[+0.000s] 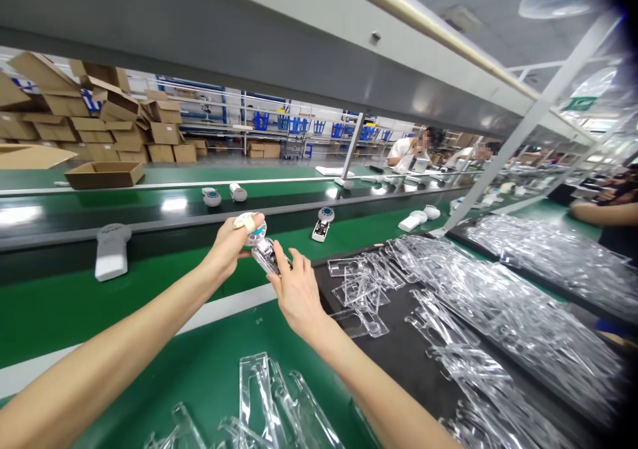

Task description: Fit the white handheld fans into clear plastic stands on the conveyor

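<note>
A white handheld device [266, 255] with a round, blue-marked head and an open body showing dark inner parts is held between my hands above the conveyor. My left hand [226, 244] is closed around its round head; a pale wrap covers part of a finger or thumb. At the body end, my right hand [300, 293] grips with thumb and fingers. Just beyond, a similar open device [323, 224] lies on the green belt. Clear plastic pieces [272, 402] are heaped on the green surface nearest me.
Black trays [399, 343] piled with clear plastic parts [498, 289] stand at right. More white devices [112, 251] lie along the line. A grey overhead beam [299, 57] and slanted post [518, 130] frame the station. Cardboard boxes [104, 173] and co-workers [403, 150] are beyond.
</note>
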{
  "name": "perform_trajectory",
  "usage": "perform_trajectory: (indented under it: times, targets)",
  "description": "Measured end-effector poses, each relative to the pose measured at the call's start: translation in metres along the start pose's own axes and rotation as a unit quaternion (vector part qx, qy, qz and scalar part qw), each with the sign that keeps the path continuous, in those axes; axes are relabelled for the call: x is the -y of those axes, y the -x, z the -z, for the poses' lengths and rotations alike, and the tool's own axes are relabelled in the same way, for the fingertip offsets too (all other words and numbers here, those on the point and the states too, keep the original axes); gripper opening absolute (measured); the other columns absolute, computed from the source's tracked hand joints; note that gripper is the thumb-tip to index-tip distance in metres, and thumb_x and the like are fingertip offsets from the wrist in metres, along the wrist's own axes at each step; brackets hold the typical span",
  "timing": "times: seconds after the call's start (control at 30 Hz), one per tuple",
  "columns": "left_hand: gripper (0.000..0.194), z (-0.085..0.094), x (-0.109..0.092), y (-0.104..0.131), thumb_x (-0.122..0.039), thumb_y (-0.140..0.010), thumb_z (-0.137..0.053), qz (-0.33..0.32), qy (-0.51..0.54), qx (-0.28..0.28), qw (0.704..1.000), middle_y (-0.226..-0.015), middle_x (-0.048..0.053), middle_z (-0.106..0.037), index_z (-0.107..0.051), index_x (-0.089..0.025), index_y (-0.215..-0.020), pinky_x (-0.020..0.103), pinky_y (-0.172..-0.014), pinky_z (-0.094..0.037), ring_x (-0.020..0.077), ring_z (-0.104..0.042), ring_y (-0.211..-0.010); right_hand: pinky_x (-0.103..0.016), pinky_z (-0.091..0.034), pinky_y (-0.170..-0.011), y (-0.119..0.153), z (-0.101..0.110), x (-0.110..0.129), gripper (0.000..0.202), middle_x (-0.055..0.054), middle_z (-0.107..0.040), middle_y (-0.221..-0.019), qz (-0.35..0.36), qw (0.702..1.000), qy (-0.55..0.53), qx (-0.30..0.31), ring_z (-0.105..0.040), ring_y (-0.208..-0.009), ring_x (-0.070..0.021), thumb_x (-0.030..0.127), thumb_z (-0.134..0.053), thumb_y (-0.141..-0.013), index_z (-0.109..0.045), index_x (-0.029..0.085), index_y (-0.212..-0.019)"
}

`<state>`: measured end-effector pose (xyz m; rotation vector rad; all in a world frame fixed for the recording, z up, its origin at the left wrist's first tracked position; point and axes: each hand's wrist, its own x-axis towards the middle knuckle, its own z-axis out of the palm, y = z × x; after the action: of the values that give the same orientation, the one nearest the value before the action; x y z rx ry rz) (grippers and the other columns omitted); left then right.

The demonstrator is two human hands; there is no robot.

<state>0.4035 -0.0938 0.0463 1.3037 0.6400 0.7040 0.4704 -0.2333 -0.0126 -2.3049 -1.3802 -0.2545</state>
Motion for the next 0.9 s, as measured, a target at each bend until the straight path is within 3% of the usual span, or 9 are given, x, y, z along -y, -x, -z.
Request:
perform_trajectory:
  times: [0.13,0.27,0.33,0.43,0.57,0.7,0.77,0.83,0.9]
  targets:
    - [0.050,-0.001,0.008,0.007,-0.052,-0.058,-0.081,-0.038,0.081,0.054,0.994,-0.084,0.002,-0.063,-0.063,-0.017,-0.090,0.025,-0.064,-0.046,0.0144,-0.057,-0.073,-0.041,-0.050,-0.085,0.003,0.000,-0.003,0.064,-0.011,-0.056,-0.110,-0.024,0.989,-0.139,0.053,-0.057,-0.098,-0.0247,0.025,-0.042,-0.096,-0.014,0.024,-0.154]
    - [0.049,-0.002,0.028,0.018,-0.053,-0.057,-0.081,0.066,0.096,0.125,0.985,-0.077,0.004,-0.065,-0.063,-0.016,-0.082,0.030,-0.065,-0.049,0.0166,-0.059,-0.069,-0.043,-0.045,-0.093,0.007,0.004,0.001,0.062,-0.010,-0.056,-0.109,0.004,0.982,-0.188,0.017,-0.053,-0.103,-0.0250,0.023,-0.050,-0.091,-0.030,0.027,-0.150]
    - [0.051,-0.005,0.032,0.023,-0.054,-0.054,-0.082,0.080,0.079,0.086,0.990,-0.077,0.005,-0.066,-0.065,-0.015,-0.084,0.031,-0.064,-0.049,0.0190,-0.061,-0.070,-0.041,-0.045,-0.093,0.005,0.004,0.003,0.057,-0.008,-0.059,-0.107,-0.023,0.968,-0.249,-0.001,-0.055,-0.101,-0.0237,0.029,-0.052,-0.090,-0.039,0.028,-0.145]
    - [0.059,-0.013,0.024,0.035,-0.051,-0.051,-0.083,0.019,0.080,0.026,0.996,-0.087,0.008,-0.070,-0.067,-0.014,-0.094,0.032,-0.068,-0.049,0.0230,-0.064,-0.081,-0.035,-0.047,-0.086,-0.006,0.002,0.003,0.042,-0.007,-0.065,-0.099,-0.148,0.919,-0.357,-0.082,-0.060,-0.094,-0.0210,0.040,-0.040,-0.095,-0.058,0.021,-0.128]
    - [0.060,-0.028,0.008,0.055,-0.050,-0.051,-0.084,-0.066,0.097,0.008,0.993,-0.097,0.010,-0.070,-0.066,-0.015,-0.096,0.032,-0.074,-0.049,0.0260,-0.065,-0.092,-0.029,-0.047,-0.068,-0.025,-0.001,-0.001,0.061,-0.008,-0.067,-0.077,-0.217,0.890,-0.378,-0.133,-0.062,-0.075,-0.0204,0.044,-0.016,-0.098,-0.068,0.015,-0.089]
    - [0.058,-0.034,0.009,0.059,-0.050,-0.051,-0.084,-0.057,0.106,0.003,0.993,-0.090,0.008,-0.071,-0.067,-0.016,-0.094,0.032,-0.071,-0.050,0.0244,-0.066,-0.085,-0.027,-0.044,-0.063,-0.026,0.009,0.000,0.064,-0.007,-0.068,-0.073,-0.212,0.914,-0.330,-0.104,-0.062,-0.069,-0.0191,0.043,-0.009,-0.099,-0.064,0.017,-0.079]
    - [0.058,-0.027,0.016,0.045,-0.052,-0.049,-0.084,-0.002,0.093,0.024,0.995,-0.086,0.008,-0.071,-0.067,-0.016,-0.092,0.033,-0.067,-0.051,0.0239,-0.066,-0.079,-0.027,-0.043,-0.063,-0.015,0.023,-0.001,0.055,-0.005,-0.068,-0.072,-0.191,0.933,-0.298,-0.059,-0.062,-0.068,-0.0190,0.044,-0.021,-0.099,-0.065,0.018,-0.078]
    - [0.059,-0.008,0.024,0.019,-0.051,-0.043,-0.086,0.071,0.039,0.043,0.996,-0.078,0.008,-0.070,-0.066,-0.015,-0.086,0.034,-0.064,-0.051,0.0234,-0.065,-0.071,-0.028,-0.042,-0.066,0.004,0.040,-0.009,0.038,-0.004,-0.069,-0.070,-0.162,0.956,-0.246,-0.005,-0.064,-0.069,-0.0213,0.045,-0.043,-0.094,-0.068,0.018,-0.087]
    - [0.058,0.024,0.030,-0.015,-0.046,-0.035,-0.089,0.117,-0.068,0.030,0.990,-0.071,0.007,-0.068,-0.065,-0.015,-0.078,0.035,-0.061,-0.050,0.0233,-0.063,-0.066,-0.032,-0.043,-0.068,0.028,0.056,-0.023,0.036,-0.006,-0.070,-0.070,-0.139,0.982,-0.098,0.078,-0.068,-0.071,-0.0258,0.044,-0.052,-0.092,-0.066,0.019,-0.112]
